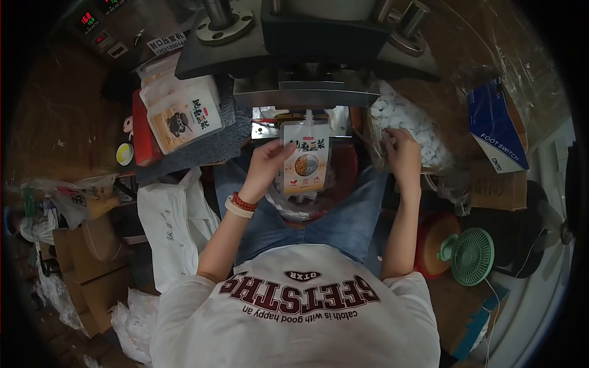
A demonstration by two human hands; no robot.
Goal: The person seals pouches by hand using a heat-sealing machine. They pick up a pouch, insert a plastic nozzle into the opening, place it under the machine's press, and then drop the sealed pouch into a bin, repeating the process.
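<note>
My left hand (268, 167) pinches the left edge of a printed pouch (313, 168), white on top and orange below. The pouch hangs upright, its narrow top at the metal jaw of a sealing machine (307, 95). My right hand (404, 156) is at the near left side of a clear bag of small white plastic pieces (408, 119). Its thumb and fingertips are drawn together against the pieces; whatever is between them is too small to make out. Below the pouch, a red tub (350, 175) with a clear plastic lining sits between the knees.
Stacked printed pouches (184, 116) lie at the left on a grey cloth (228, 101), beside a red box (141, 122). A blue-and-white foot switch box (497, 126) stands at the right. Lower down are a green fan (472, 256) and a white sack (169, 221).
</note>
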